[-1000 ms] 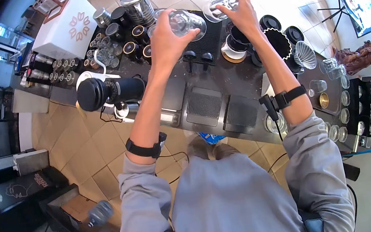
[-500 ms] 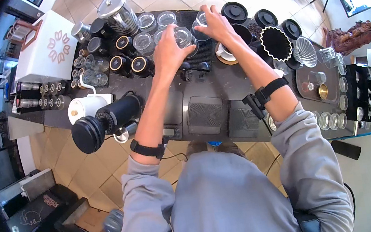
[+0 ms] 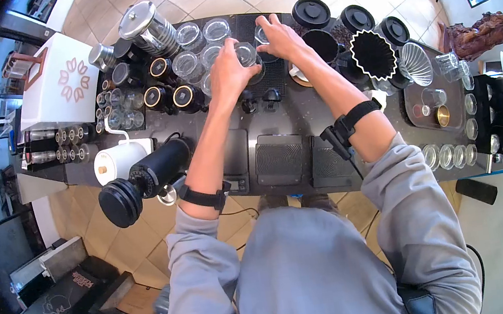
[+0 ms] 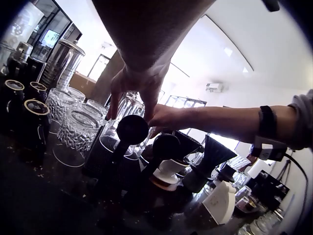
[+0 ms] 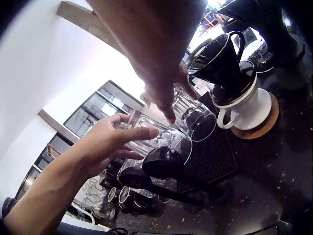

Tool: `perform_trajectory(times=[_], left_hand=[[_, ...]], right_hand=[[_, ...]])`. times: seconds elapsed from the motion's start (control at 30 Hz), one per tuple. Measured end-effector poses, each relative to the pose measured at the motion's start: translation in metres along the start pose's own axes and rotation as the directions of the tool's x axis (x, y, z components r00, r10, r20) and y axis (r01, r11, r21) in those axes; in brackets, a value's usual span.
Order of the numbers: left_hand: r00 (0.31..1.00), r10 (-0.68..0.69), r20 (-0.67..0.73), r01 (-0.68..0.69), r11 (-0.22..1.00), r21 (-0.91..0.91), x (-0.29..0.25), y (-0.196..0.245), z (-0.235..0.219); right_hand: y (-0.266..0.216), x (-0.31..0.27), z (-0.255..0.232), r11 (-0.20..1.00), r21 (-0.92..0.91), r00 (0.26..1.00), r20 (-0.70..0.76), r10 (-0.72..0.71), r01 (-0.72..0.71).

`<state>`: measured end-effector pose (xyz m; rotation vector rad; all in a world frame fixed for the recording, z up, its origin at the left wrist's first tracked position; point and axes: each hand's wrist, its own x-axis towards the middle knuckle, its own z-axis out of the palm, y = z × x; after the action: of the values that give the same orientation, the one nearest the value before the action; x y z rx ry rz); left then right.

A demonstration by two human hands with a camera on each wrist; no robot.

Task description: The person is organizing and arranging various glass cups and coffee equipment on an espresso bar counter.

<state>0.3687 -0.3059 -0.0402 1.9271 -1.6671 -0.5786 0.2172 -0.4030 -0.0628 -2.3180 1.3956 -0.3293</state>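
A clear glass (image 5: 164, 134) sits at the black ribbed mat (image 5: 210, 159) near the counter's far side, the left hand (image 3: 229, 75) curled round it, thumb spread well apart from fingers. Just beside it, the right hand (image 3: 282, 40) grips a second glass (image 5: 195, 117), also at the mat. More patterned glasses (image 3: 187, 67) cluster left of them. Rightward, a tray (image 3: 416, 95) holds a gold cup (image 3: 444, 115) and a small clear one (image 3: 433, 97).

Head view looks down; wrist views, nearer and lower, face forward, sharing the glasses (image 5: 168, 135).
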Motion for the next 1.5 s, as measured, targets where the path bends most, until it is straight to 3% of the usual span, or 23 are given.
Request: perform_trajectory(times=[0.17, 0.43, 0.87, 0.93, 1.03, 1.17, 1.5], left_hand=[[1.0, 0.007, 0.013, -0.007, 1.0, 0.015, 0.007, -0.007, 0.012], [0.996, -0.003, 0.086, -0.002, 0.998, 0.061, 0.014, -0.008, 0.018], [0.99, 0.05, 0.132, -0.061, 0.995, 0.08, 0.019, -0.016, 0.036], [0.977, 0.034, 0.212, -0.046, 0.997, 0.054, 0.022, -0.018, 0.033], [0.959, 0.077, 0.271, -0.098, 0.993, 0.062, 0.018, -0.015, 0.024], [0.944, 0.052, 0.324, -0.052, 0.999, -0.009, 0.018, -0.012, 0.015], [0.95, 0.026, 0.311, -0.034, 0.999, 0.019, 0.016, -0.008, 0.016]], right_hand=[[0.001, 0.004, 0.003, 1.0, -0.017, 0.999, 0.05, 0.008, -0.007], [0.005, 0.026, -0.012, 0.998, -0.069, 0.96, 0.277, 0.028, -0.01], [-0.002, 0.027, -0.019, 0.984, -0.173, 0.948, 0.319, 0.009, 0.049], [-0.004, 0.031, -0.021, 0.979, -0.198, 0.917, 0.396, 0.046, 0.037], [-0.002, 0.03, -0.018, 0.986, -0.165, 0.934, 0.356, 0.025, 0.037], [-0.006, 0.033, -0.023, 0.98, -0.196, 0.898, 0.435, 0.069, 0.019], [0.0, 0.033, -0.02, 0.985, -0.17, 0.907, 0.417, 0.061, 0.011]])
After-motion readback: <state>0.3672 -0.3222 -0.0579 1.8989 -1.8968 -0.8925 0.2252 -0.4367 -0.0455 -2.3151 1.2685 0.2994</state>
